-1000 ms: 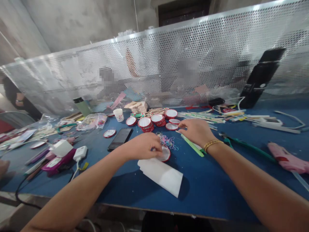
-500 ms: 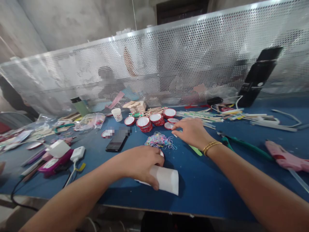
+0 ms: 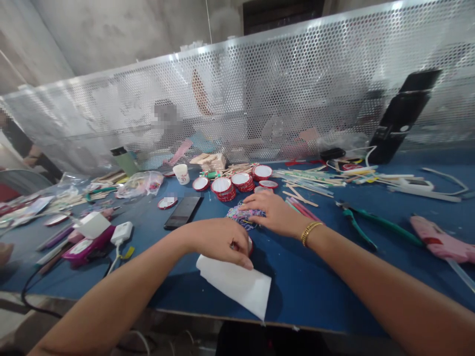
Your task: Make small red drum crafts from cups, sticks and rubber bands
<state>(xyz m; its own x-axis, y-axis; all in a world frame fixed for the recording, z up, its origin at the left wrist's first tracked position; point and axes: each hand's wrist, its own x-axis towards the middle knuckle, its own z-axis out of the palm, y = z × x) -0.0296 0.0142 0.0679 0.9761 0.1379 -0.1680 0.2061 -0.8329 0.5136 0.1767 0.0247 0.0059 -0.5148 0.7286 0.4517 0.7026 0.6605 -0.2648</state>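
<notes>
My left hand [image 3: 222, 242] is over the near part of the table with its fingers curled down. The red edge of a small round piece [image 3: 251, 245] shows just past its fingertips, and what the fingers grip is hidden. Under this hand lies a white sheet of paper or cloth [image 3: 237, 289], folded and reaching the table edge. My right hand [image 3: 274, 212], with a gold bracelet at the wrist, reaches over a tangle of colourful loops [image 3: 239, 213]. Its fingers are stretched out and touch the tangle's right side.
Stacked red-rimmed round pieces with white tops [image 3: 223, 189] stand behind the tangle. A phone [image 3: 183, 212] and a paper cup [image 3: 181, 174] are to the left. Green-handled pliers [image 3: 358, 227] and a pink glue gun [image 3: 438, 240] lie right. A perforated metal screen [image 3: 274, 94] closes the back.
My right hand has moved left and nearer, from the round pieces onto the tangle. My left thumb has come off the white sheet, which now lies more spread out.
</notes>
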